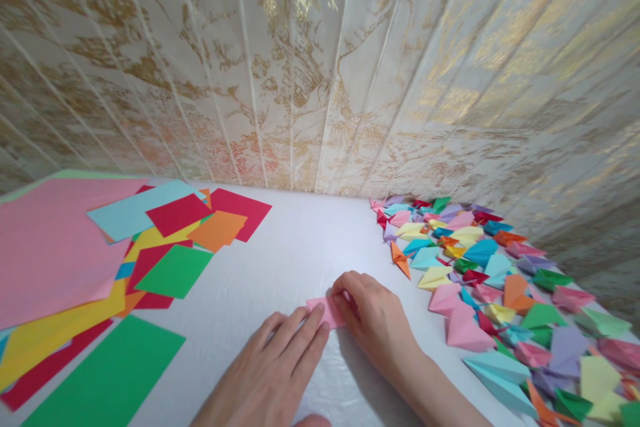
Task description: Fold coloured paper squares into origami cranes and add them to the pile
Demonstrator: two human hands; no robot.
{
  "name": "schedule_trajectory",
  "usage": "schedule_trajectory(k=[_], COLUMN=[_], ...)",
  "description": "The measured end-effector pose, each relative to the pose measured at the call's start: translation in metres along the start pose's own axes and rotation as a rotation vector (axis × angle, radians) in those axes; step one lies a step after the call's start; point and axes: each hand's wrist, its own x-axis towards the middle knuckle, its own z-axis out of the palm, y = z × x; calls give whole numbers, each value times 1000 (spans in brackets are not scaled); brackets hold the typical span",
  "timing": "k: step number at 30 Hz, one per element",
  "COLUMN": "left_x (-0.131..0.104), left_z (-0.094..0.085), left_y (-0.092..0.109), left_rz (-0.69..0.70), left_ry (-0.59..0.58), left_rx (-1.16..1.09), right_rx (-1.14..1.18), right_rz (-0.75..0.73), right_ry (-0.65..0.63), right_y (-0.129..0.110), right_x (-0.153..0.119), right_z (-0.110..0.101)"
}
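Pink paper (327,313) lies (flat) between both hands (284,353).

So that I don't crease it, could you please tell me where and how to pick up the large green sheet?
Probably by its right corner, coming in from the right: the green sheet lies flat, and that corner sits free on the bare table. I'd lift it with a fingertip, then pinch.

Bare, slim-fingered hands (375,313) and a bare right forearm (443,383)

Left hand (277,360) palm-down, fingers extended — right hand (374,313) curled in a pinch.
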Motion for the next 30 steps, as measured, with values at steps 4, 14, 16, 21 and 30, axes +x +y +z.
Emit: schedule_trajectory(k=[4, 14, 16, 21, 30], left_x=[3, -5, -4, -2, -11], left_z=[-2, 2, 1, 1, 7], left_y=[-1, -2, -3, -2, -2], left_rz=[1, -16, -28, -40, -54], left_ry=[-1, 143, 140, 144, 238], left_rx=[13, 1, -1, 10, 42], right_rx=[-15, 79, 131, 212, 491], right_rz=[14, -11, -12, -24, 4], right_ry=[-7, 22, 29, 44, -41], right_y=[-1, -8, -10, -8, 21], right_x=[0, -5, -8, -14, -20], right_z=[-1, -3, -3, 1, -10])
